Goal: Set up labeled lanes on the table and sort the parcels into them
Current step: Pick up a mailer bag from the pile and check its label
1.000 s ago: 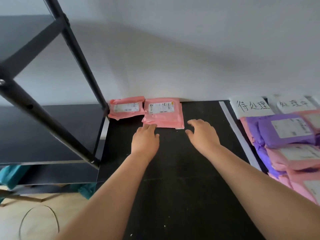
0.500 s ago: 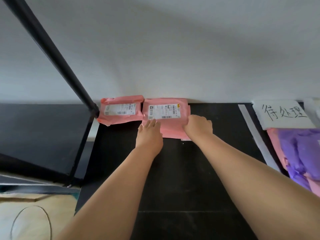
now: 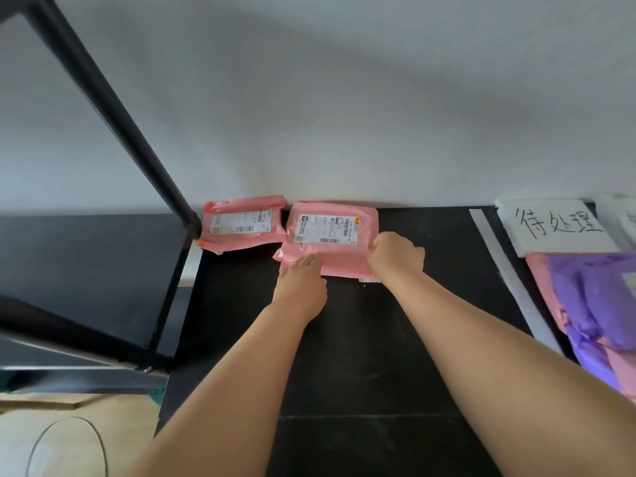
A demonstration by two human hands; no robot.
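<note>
Two pink parcels with white shipping labels lie against the wall on the black table [image 3: 344, 356]. On the bigger pink parcel [image 3: 332, 242], my right hand [image 3: 395, 258] grips the right edge with curled fingers. My left hand [image 3: 303, 287] rests flat on its near left corner. The smaller pink parcel [image 3: 241, 223] lies untouched to the left. A white paper label with handwritten characters [image 3: 555, 225] heads a lane at the right. Below it sits a pile of purple and pink parcels [image 3: 592, 301].
A white tape strip [image 3: 509, 277] runs diagonally and separates the right lane. A black metal shelf frame [image 3: 113, 108] and its black shelf board [image 3: 86, 270] stand at the left. Wooden floor with a thin cable loop [image 3: 69, 442] shows at the bottom left.
Both hands reached forward from the bare table onto the bigger pink parcel. The right hand closed on its right edge, and the parcel's near left corner has shifted slightly.
</note>
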